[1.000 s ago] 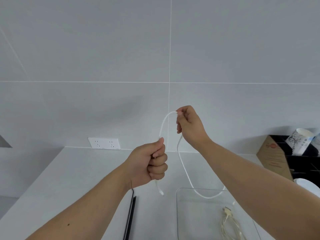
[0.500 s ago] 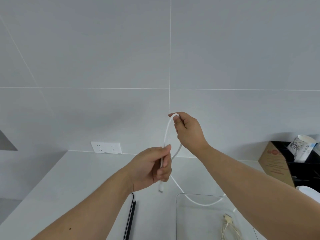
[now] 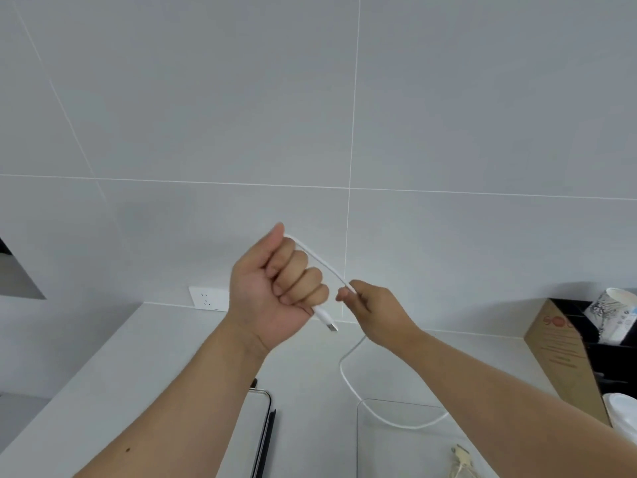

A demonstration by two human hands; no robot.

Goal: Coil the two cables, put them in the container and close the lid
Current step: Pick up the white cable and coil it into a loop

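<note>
My left hand (image 3: 275,288) is a raised fist closed around a white cable (image 3: 348,370), whose USB plug (image 3: 326,320) sticks out below the little finger. The cable leaves the top of the fist and slants down to my right hand (image 3: 374,310), which pinches it just to the right. From there it hangs in a loop onto the clear container (image 3: 396,439) at the bottom. A second, cream-coloured cable (image 3: 460,460) lies inside that container, partly cut off by the frame edge.
A flat lid with a dark edge (image 3: 263,432) lies on the white counter left of the container. A wall socket (image 3: 208,298) sits behind my left hand. A brown cardboard box (image 3: 565,353) and paper cups (image 3: 610,315) stand at the right.
My left hand turned palm-up and rose into a fist around the cable. My right hand dropped from above it to beside it, drawing the cable taut between them.
</note>
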